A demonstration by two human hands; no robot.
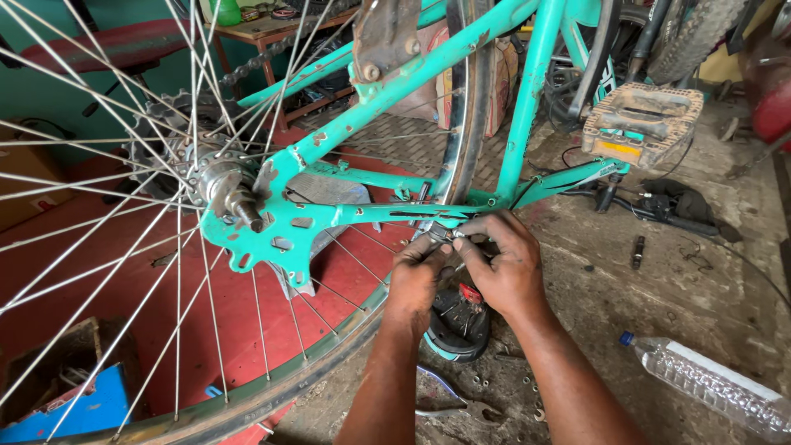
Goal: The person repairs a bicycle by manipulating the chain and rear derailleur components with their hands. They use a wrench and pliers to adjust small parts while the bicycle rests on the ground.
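Observation:
A turquoise bicycle frame (428,62) stands upside down with its rear wheel rim (272,387) and spokes at the left. Both my hands meet at the chainstay (371,216), close to the rim. My left hand (414,276) pinches a small metal part under the stay. My right hand (503,264) grips the same small fitting (449,234) from the right. The rear axle nut (245,208) and sprocket (169,132) sit to the left. A grey pedal (643,119) hangs at upper right.
Pliers (449,400) and scattered nuts lie on the dirty concrete floor below my arms. A small dark bowl of parts (457,330) sits under my hands. A clear plastic bottle (717,387) lies at lower right. A blue box (78,404) is at lower left.

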